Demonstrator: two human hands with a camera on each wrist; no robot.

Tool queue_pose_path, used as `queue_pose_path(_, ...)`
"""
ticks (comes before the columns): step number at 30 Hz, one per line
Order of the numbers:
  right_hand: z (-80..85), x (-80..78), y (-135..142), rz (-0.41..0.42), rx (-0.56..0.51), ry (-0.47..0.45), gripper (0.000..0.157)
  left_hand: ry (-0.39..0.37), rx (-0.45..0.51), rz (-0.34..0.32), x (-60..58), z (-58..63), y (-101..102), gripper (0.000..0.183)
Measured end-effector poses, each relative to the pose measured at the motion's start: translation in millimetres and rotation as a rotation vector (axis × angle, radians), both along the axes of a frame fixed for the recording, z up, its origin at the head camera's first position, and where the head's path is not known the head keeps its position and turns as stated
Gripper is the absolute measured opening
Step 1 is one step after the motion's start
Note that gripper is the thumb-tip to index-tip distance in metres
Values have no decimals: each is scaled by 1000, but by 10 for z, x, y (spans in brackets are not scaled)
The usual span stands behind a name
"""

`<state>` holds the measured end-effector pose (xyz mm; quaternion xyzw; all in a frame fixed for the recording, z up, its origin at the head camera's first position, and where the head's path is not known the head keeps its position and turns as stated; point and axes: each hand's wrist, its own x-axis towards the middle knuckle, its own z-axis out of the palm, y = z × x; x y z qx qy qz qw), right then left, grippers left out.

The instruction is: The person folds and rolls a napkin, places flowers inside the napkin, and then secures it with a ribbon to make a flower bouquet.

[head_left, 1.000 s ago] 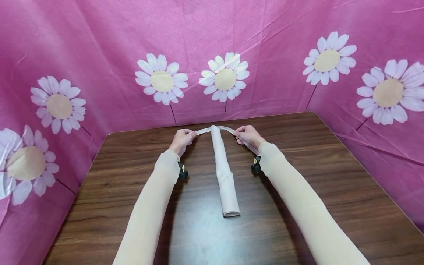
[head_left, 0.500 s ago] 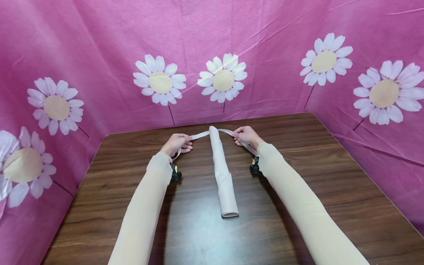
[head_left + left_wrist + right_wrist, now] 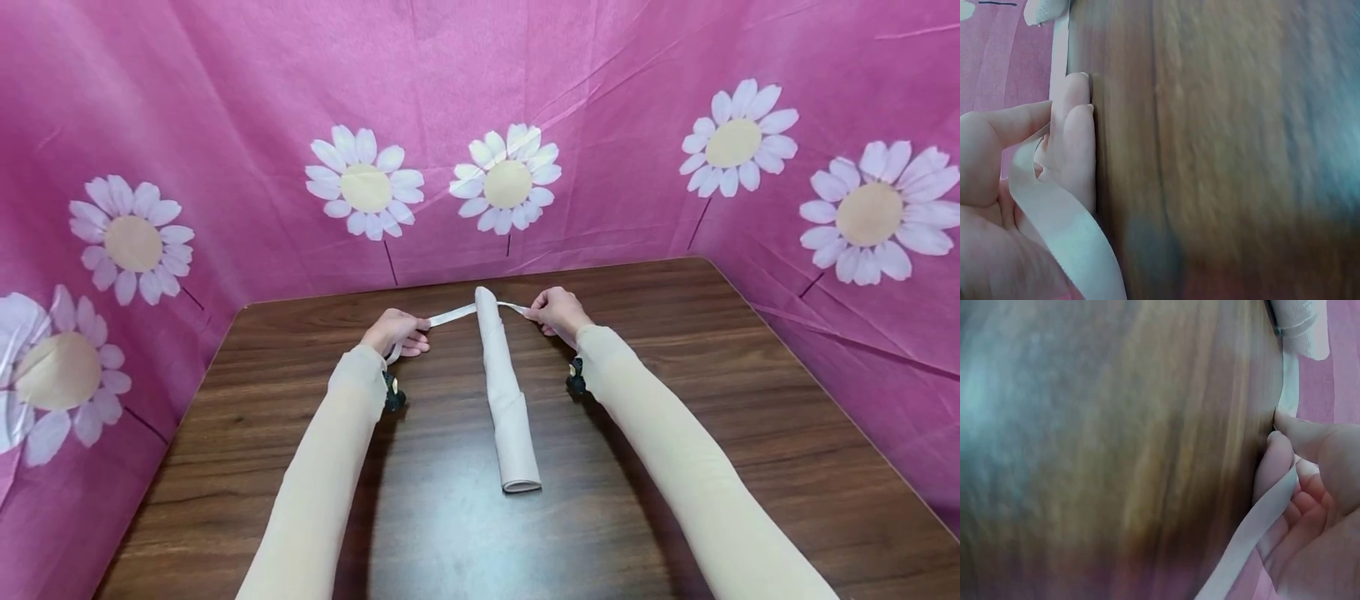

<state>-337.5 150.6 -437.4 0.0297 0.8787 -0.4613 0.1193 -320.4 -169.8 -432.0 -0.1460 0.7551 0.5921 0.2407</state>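
Observation:
A pale cloth, rolled into a long tube, lies lengthwise on the table between my hands. A narrow white ribbon passes at its far end; whether it runs over or under the roll is hidden. My left hand pinches the ribbon left of the roll between thumb and fingers, and a loose tail hangs across the palm in the left wrist view. On the other side my right hand pinches the ribbon too, its tail trailing down in the right wrist view.
The brown wood-grain table reaches back to a pink curtain printed with white daisies, which also encloses both sides. Dark wrist cameras sit under the cream sleeves.
My left hand has moved left and nearer, drawing the ribbon out straighter on that side. The ribbon's arc has flattened and lies slightly nearer along the roll. My right hand has barely shifted.

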Motion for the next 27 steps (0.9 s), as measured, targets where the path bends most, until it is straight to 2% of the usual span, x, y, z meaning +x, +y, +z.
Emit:
queue_pose_path(5, 19, 23, 91, 12, 9, 5, 25, -14, -8, 10, 48, 8, -63, 19)
queue_pose_path(8, 38, 24, 163, 38, -15, -29, 26, -21, 13, 9, 108, 38, -109, 18)
queue_pose_path(13, 56, 16, 272, 94, -8, -93, 27, -16, 13, -4, 150, 23, -172, 16)
queue_pose_path(21, 73, 41, 322, 131, 36, -102, 27, 78, -85, -74, 259, 14, -188, 17)
queue_pose_path(27, 62, 115, 362, 186, 100, -50, 26, 168, -205, -150, 400, 27, -200, 21)
